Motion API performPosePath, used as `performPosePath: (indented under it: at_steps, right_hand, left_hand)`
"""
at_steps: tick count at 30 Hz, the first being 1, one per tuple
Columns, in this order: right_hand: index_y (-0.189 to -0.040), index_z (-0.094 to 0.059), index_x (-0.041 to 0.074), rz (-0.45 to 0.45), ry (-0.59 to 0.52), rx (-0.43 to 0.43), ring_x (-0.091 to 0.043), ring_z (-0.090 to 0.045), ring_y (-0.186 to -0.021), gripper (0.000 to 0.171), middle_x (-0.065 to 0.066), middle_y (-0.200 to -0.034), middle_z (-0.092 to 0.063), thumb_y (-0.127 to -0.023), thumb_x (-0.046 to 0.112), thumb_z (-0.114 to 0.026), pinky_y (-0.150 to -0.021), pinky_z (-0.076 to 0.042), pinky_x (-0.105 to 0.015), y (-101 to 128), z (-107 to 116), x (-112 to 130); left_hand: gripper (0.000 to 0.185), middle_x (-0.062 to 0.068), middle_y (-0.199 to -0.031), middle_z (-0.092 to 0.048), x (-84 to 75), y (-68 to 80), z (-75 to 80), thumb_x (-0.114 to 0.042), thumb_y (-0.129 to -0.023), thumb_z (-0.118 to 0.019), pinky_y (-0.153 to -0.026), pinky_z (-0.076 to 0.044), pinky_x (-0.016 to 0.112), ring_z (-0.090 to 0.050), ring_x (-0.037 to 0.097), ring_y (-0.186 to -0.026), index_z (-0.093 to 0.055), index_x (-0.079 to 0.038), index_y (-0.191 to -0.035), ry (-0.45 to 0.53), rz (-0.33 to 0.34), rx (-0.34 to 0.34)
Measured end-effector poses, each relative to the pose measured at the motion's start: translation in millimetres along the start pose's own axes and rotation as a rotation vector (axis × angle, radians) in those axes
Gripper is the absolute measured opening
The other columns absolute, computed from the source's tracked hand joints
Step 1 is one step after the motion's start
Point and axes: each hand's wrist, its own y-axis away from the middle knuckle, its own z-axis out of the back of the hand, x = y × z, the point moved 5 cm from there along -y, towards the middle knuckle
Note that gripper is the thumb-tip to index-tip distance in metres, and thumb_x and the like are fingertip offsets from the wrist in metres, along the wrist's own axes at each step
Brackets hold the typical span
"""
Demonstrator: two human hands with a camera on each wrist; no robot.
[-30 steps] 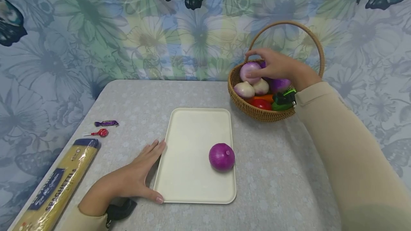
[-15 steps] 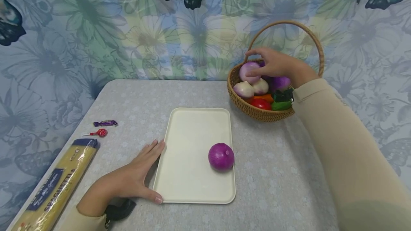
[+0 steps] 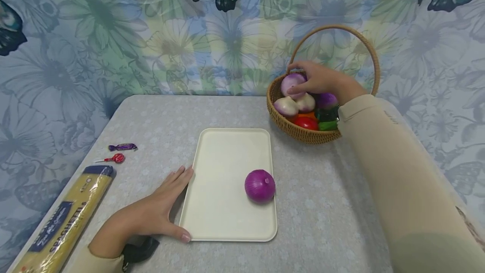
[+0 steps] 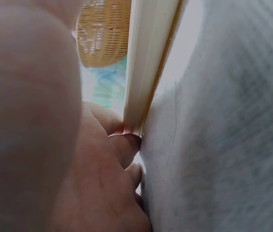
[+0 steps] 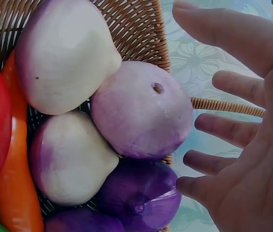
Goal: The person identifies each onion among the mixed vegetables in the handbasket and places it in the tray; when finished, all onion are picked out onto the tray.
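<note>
My left hand (image 3: 159, 210) rests along the left edge of a cream tray (image 3: 223, 167), thumb at its near corner, fingers extended; in the left wrist view fingertips touch the tray's side (image 4: 148, 53). A purple onion (image 3: 259, 186) sits on the tray's right side. At the back right, my right hand (image 3: 326, 80) is over a wicker basket (image 3: 299, 135), fingers spread beside a round pale-purple vegetable (image 3: 292, 84). The right wrist view shows a gap between the hand (image 5: 257, 164) and that vegetable (image 5: 141, 111).
The basket also holds white-and-purple bulbs (image 3: 286, 106), dark purple ones (image 3: 326, 100), something red (image 3: 305, 123), orange and green vegetables. Its tall handle (image 3: 373, 54) arches overhead. A spaghetti pack (image 3: 68, 218), a lollipop (image 3: 118, 158) and a wrapped candy (image 3: 123, 147) lie left.
My right hand has dipped slightly beside the pale-purple vegetable, and its sleeve has shifted a little left. The left hand, tray and purple onion hold their places; the head view drifts slightly.
</note>
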Motion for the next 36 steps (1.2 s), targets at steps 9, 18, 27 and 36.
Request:
performPosePath:
  at_steps: [9,18,27,36]
  right_hand:
    - [-0.158,-0.038,-0.003,-0.025,-0.008,0.018,-0.037,-0.037,-0.145,0.079,-0.021,-0.159,-0.040,-0.098,0.028,-0.078,-0.121,-0.027,-0.051,-1.4,-4.9,-2.9]
    - [-0.155,-0.041,-0.003,-0.019,-0.059,0.022,-0.038,-0.041,-0.139,0.067,-0.022,-0.151,-0.046,-0.099,0.014,-0.074,-0.120,-0.026,-0.053,-1.9,-13.2,-10.0]
    - [-0.156,-0.044,0.000,-0.045,-0.087,-0.013,-0.036,-0.045,-0.133,0.071,-0.020,-0.150,-0.049,-0.093,0.003,-0.077,-0.119,-0.029,-0.054,-3.2,-21.0,-13.2]
    - [-0.156,-0.048,0.005,-0.109,-0.026,-0.066,-0.038,-0.045,-0.135,0.072,-0.020,-0.153,-0.048,-0.092,0.003,-0.080,-0.118,-0.031,-0.057,-7.9,-22.9,-21.5]
  left_hand:
    - [0.157,0.012,-0.175,-0.005,-1.6,0.4,1.0,-0.076,-0.056,-0.092,-0.121,-0.007,0.067,0.004,0.036,-0.159,-0.007,-0.010,-0.170,-0.007,0.004,0.004]
    - [0.157,0.014,-0.175,-0.004,-1.5,0.6,0.0,-0.077,-0.056,-0.091,-0.120,-0.008,0.068,0.003,0.038,-0.159,-0.007,-0.009,-0.170,-0.012,0.009,0.004]
    - [0.157,0.014,-0.175,-0.005,-1.1,0.9,-0.2,-0.078,-0.055,-0.091,-0.120,-0.009,0.069,0.003,0.038,-0.159,-0.009,-0.008,-0.170,-0.018,0.017,-0.001]
    - [0.155,0.015,-0.175,-0.005,-1.9,1.1,-1.3,-0.078,-0.058,-0.089,-0.120,-0.008,0.070,0.003,0.039,-0.158,-0.008,-0.008,-0.170,-0.017,-0.008,-0.004]
